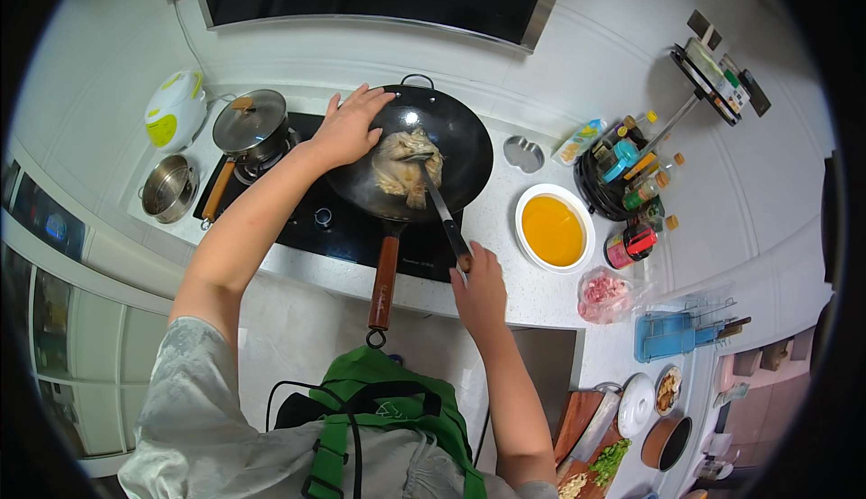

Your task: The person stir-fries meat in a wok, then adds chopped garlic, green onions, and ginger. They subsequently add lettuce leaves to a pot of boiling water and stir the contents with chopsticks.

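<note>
A black wok (pixel 467 154) with a brown wooden handle stands on the gas stove (pixel 304 242). Pale, browned food, perhaps fish, lies in it (pixel 406 167) with light steam. My right hand (pixel 482 286) grips the wooden end of a metal spatula (pixel 443 211), whose head rests on the food. Over the wok's upper left rim is my left hand (pixel 355 123), palm down, fingers spread, holding nothing; whether it touches the rim cannot be told. A white bowl of yellow-orange liquid (pixel 551 229) stands to the right of the wok.
A lidded pot (pixel 250 127) sits on the left burner beside a steel pot (pixel 169 188). Bottles (pixel 643 188) fill a rack on the right, near bagged raw meat (pixel 605 292). At lower right, a cleaver (pixel 595 424) lies on a cutting board (pixel 575 418) with chopped greens (pixel 610 462).
</note>
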### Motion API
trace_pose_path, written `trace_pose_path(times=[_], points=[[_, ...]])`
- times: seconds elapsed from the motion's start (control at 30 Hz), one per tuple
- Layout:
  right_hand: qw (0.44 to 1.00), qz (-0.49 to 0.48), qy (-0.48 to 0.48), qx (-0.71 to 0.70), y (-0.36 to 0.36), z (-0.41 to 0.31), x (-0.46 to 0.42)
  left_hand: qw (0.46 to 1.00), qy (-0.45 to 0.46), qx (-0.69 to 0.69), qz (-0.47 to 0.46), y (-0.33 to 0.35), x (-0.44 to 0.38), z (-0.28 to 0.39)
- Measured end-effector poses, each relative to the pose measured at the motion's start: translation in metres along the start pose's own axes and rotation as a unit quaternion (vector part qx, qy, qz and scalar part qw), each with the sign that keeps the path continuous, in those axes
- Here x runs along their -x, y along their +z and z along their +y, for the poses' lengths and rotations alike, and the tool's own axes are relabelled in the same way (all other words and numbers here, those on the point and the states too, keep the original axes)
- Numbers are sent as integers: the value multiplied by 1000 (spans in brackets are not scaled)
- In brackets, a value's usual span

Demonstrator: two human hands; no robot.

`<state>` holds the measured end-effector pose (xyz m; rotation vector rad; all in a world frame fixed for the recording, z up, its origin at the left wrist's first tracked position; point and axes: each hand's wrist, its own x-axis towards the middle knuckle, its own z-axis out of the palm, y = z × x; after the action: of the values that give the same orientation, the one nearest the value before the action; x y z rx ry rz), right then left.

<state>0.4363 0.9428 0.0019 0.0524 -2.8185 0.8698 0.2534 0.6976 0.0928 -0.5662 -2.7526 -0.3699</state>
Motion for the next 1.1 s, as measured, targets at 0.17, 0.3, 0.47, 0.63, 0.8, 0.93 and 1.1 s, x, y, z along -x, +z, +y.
trace_pose_path(times=[0.17,0.3,0.47,0.63,0.8,0.93,1.1], points=[[995,-41,50,74,34,13,-34,990,101,50,83,-34,14,33],[998,39,-9,40,15,-5,-11,977,103,134,130,-62,48,62],[913,52,40,-404,-16,17,27,957,202,155,139,-67,43,127],[737,-12,125,-665,-108,31,127,897,360,216,137,-78,40,217],[847,128,285,-430,-203,63,307,821,465,327,53,-69,72,332],[847,263,404,-223,-283,76,456,741,538,397,-59,-45,113,445],[813,160,559,13,-390,89,597,678,547,369,-324,45,191,584]])
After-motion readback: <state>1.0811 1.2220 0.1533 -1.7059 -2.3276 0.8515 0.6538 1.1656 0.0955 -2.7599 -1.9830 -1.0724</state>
